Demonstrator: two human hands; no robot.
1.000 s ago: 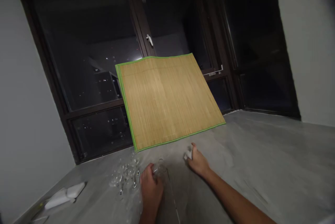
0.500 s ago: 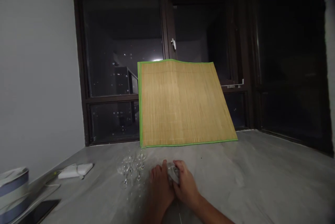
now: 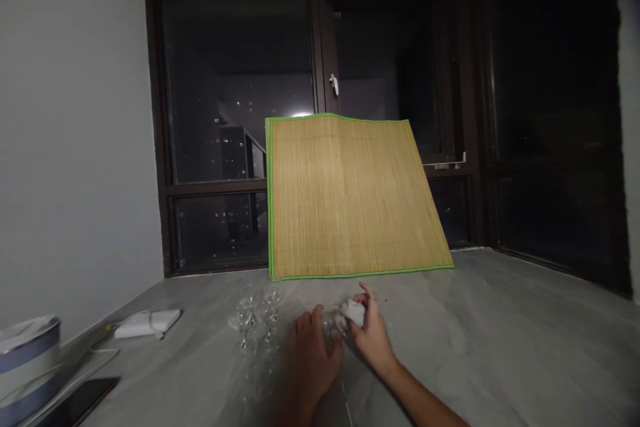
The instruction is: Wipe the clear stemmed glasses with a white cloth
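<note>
My left hand (image 3: 310,354) is wrapped around a small clear glass (image 3: 331,324) on the grey counter (image 3: 475,347). My right hand (image 3: 370,334) pinches a small white cloth (image 3: 353,312) held against the glass's right side. Several small stemmed glasses (image 3: 255,317) stand together just left of my left hand. A bamboo mat with a green edge (image 3: 350,197) leans against the dark window behind them.
A white charger with a cable (image 3: 147,324) lies at the left of the counter. A round blue-and-white box (image 3: 27,360) and a dark phone (image 3: 83,400) sit at the lower left. A white wall bounds the left side.
My right hand came from the right to meet my left hand at the glass, and now holds the cloth at its side. The view has levelled and shifted left.
</note>
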